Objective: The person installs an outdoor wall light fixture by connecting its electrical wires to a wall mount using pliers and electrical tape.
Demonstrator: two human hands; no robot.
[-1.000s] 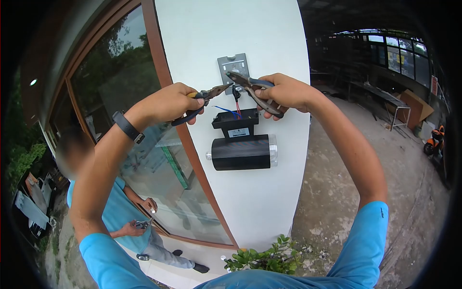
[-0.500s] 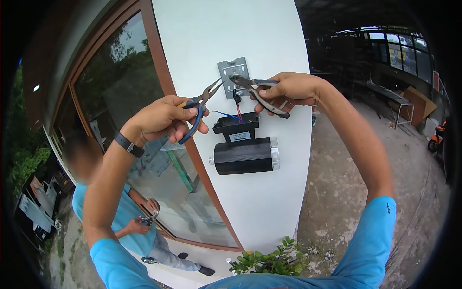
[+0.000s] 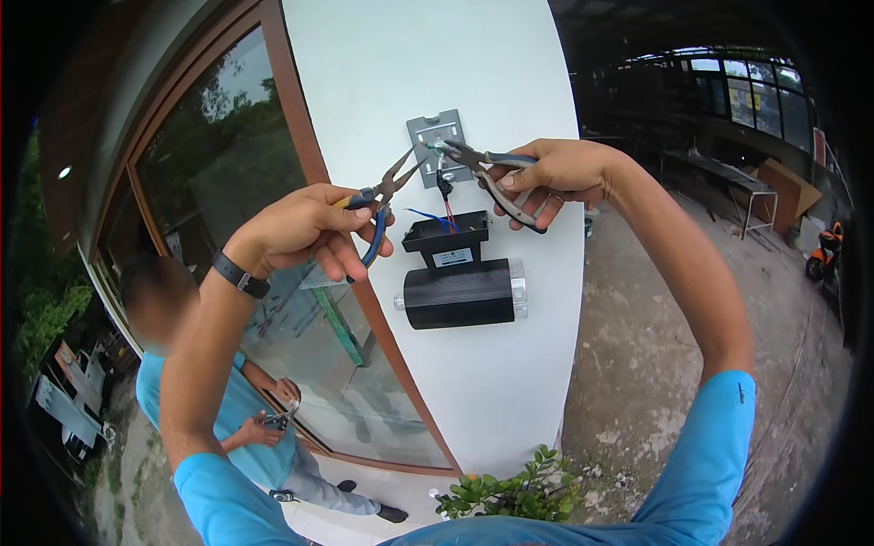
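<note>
My left hand (image 3: 305, 227) is closed around the blue-and-yellow handles of long-nose pliers (image 3: 390, 185). Their jaws stand apart, the tips near a small green wire end (image 3: 431, 146). In my right hand (image 3: 557, 177) are pliers with grey-and-blue handles (image 3: 496, 177), their jaws at the same wiring. Whether those jaws grip the wire is hard to make out. Behind the tools, a grey mounting plate (image 3: 446, 120) is fixed to the white wall. Below it hangs a black cylindrical wall lamp (image 3: 460, 296), joined by red and blue wires (image 3: 450, 217) from its open-topped box.
A person in a blue shirt (image 3: 209, 400) stands at lower left, holding a tool. Beside the wall is a brown-framed glass door (image 3: 305, 109). A leafy plant (image 3: 514, 496) grows at the wall's foot. A bench (image 3: 728, 173) stands at right.
The long-nose pliers' jaws have spread wider, and their tips are nearer the wiring. Fingers of my left hand have loosened slightly on the handles. The view has shifted a little.
</note>
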